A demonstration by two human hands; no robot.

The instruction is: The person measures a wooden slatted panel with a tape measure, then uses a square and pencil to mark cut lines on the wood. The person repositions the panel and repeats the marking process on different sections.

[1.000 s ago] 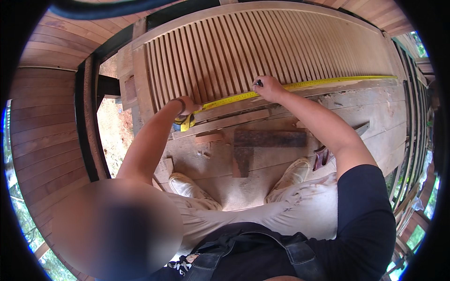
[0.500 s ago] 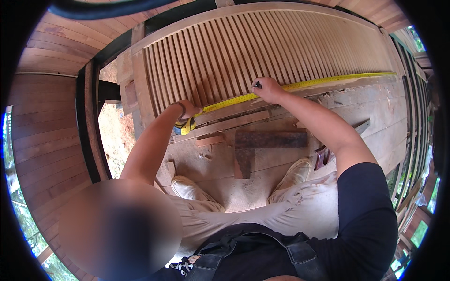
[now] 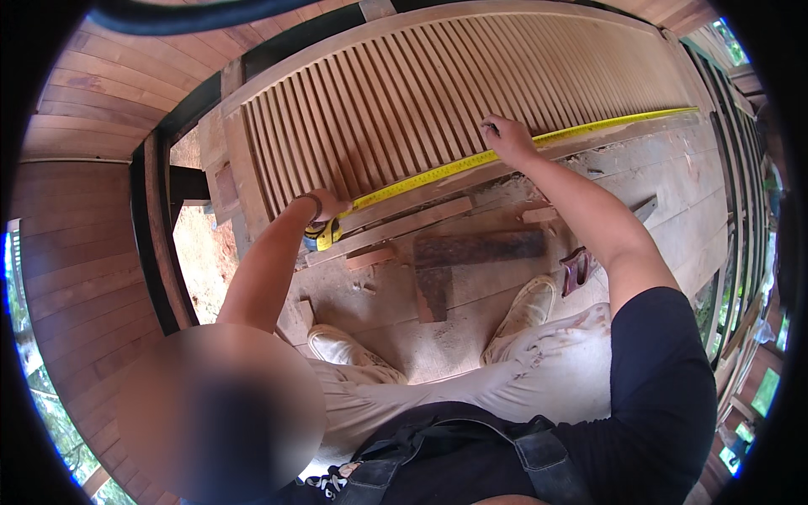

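Note:
A yellow tape measure blade (image 3: pixel 429 176) runs out along the lower rail of a slatted wooden panel (image 3: pixel 396 101), stretching to the panel's right end. At the near left, my left hand (image 3: pixel 331 205) is closed at the start of the blade, holding the tape measure with its yellow and dark case (image 3: pixel 322 236) hanging just below the fingers. My right hand (image 3: pixel 510 143) is closed in a pinch over the slats, just above the blade's middle. A small dark object (image 3: pixel 493 129) pokes from its fingers; its kind is too small to make out.
A rusty dark L-shaped piece (image 3: pixel 480 248) lies on the boards before my shoes. To its right is a handsaw (image 3: pixel 577 271) with a reddish handle. A wood strip (image 3: pixel 408 223) and a short offcut (image 3: pixel 370 257) lie below the panel. An opening (image 3: pixel 206 252) shows at left.
My right hand has moved right and slightly farther off along the blade, lifting from the tape toward the slats. My left hand still holds the tape measure; the view has shifted slightly.

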